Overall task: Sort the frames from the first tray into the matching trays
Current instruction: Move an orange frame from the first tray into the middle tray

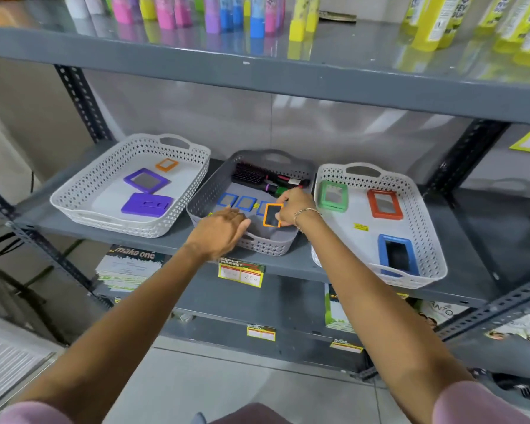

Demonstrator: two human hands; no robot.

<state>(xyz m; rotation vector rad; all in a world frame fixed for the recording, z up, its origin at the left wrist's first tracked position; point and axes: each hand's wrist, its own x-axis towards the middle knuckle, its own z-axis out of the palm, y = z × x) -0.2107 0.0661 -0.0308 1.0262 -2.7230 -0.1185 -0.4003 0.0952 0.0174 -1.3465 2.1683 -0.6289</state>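
Three trays stand on the middle shelf. The grey middle tray (207,195) holds small blue frames (244,203) and brushes. My right hand (292,206) holds a small orange frame (272,215) upright above this tray. My left hand (222,232) reaches palm down over the tray's near left corner, fingers together; whether it holds anything is hidden. The white left tray (83,194) holds a small orange frame (166,164) and two purple frames (146,179). The white right tray (426,215) holds a green frame (332,196), a red frame (384,205) and a blue frame (397,255).
The grey metal shelf (487,228) carries the trays, with a slotted upright (83,102) at left and another at right. Coloured bottles (227,13) line the shelf above. Price labels (240,272) hang on the shelf edge. Printed sheets lie on the lower shelf.
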